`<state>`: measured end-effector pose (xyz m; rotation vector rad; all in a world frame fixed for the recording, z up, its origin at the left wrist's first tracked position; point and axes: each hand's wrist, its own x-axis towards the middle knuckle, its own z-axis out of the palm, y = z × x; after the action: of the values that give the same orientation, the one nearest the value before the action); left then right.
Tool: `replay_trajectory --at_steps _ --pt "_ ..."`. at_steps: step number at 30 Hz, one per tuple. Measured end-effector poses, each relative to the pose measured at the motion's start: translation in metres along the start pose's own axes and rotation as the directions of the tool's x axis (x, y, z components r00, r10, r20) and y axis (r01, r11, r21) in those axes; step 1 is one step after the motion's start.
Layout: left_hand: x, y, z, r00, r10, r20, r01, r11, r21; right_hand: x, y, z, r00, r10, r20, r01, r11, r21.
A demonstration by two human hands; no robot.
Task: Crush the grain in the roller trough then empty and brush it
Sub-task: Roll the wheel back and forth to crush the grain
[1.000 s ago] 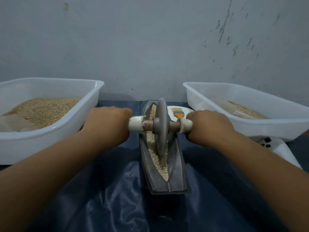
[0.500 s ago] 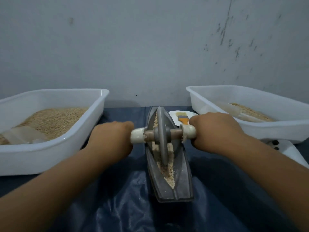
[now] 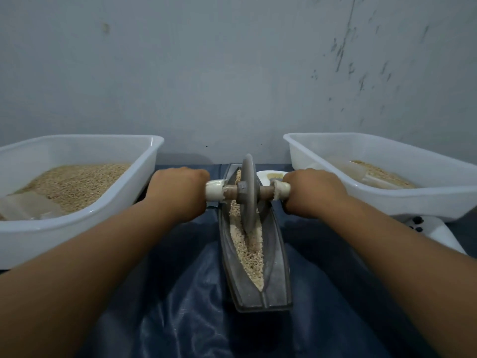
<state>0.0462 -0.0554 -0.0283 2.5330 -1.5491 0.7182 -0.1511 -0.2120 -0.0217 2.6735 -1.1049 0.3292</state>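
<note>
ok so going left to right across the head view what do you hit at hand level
left tub of grain → left hand → roller wheel standing in the trough → right hand → right tub

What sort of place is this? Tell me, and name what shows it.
Probably a plain home or small workshop bench for hand-grinding grain, not a fitted kitchen: a roller trough lies on a dark sheet, two white tubs hold grain, and the wall behind is bare and scuffed.
</note>
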Motion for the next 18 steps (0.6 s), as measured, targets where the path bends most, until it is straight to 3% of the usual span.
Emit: replay_trajectory --at_steps 6,11,13,18 --pt "-0.035 0.000 -0.007 1.000 0.000 -0.018 -0.001 0.998 -0.065 -0.028 -0.006 -0.021 0.998 -0.065 -0.008 0.065 0.998 -0.025" --pt "-0.076 -0.006 -0.019 0.941 0.177 -0.288 -0.172 0.984 0.043 -0.071 0.003 -0.027 0.988 -0.106 -0.109 0.098 0.992 -0.077" --pt "-0.072 -0.007 -0.018 0.950 0.151 -0.274 -0.142 0.988 0.054 -0.066 0.003 -0.025 0.994 -0.072 -0.082 0.068 0.996 -0.055" --pt "-0.022 0.000 -0.003 0.997 0.016 -0.082 -0.014 1.000 0.016 -0.020 -0.004 -0.007 1.000 0.004 -0.011 -0.004 1.000 -0.001"
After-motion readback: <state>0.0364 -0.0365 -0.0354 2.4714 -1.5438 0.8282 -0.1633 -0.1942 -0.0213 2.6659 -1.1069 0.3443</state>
